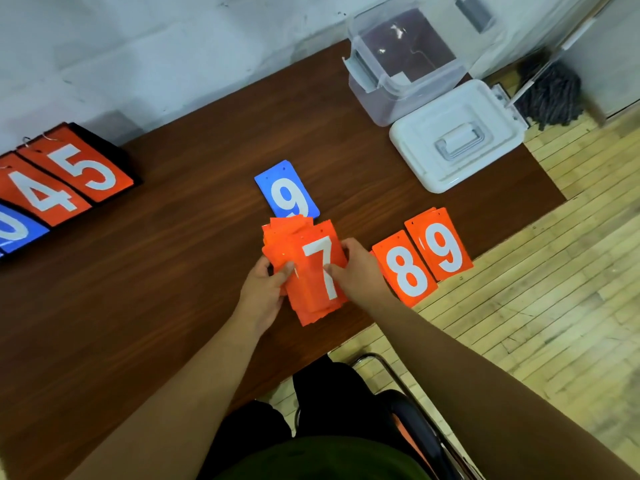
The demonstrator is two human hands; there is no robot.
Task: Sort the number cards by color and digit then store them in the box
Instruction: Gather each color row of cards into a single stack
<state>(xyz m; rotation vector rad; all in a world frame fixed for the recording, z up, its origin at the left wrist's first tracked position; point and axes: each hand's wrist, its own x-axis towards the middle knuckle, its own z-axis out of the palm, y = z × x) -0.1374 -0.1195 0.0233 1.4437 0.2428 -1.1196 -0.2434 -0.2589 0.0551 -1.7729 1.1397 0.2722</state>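
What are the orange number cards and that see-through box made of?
The orange cards look like thin, slightly glossy plastic or coated card: they lie flat, have punched holes at the top and catch a faint shine. It could be either. The box looks like clear hard plastic, since the table shows through its walls. Its white lid looks like smooth, opaque plastic.

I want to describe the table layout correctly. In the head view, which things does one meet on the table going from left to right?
Scoreboard showing 4 and 5 → left hand → orange stack topped by 7 → right hand → orange 8 card → orange 9 card. Blue 9 card left out: it lies behind the stack.
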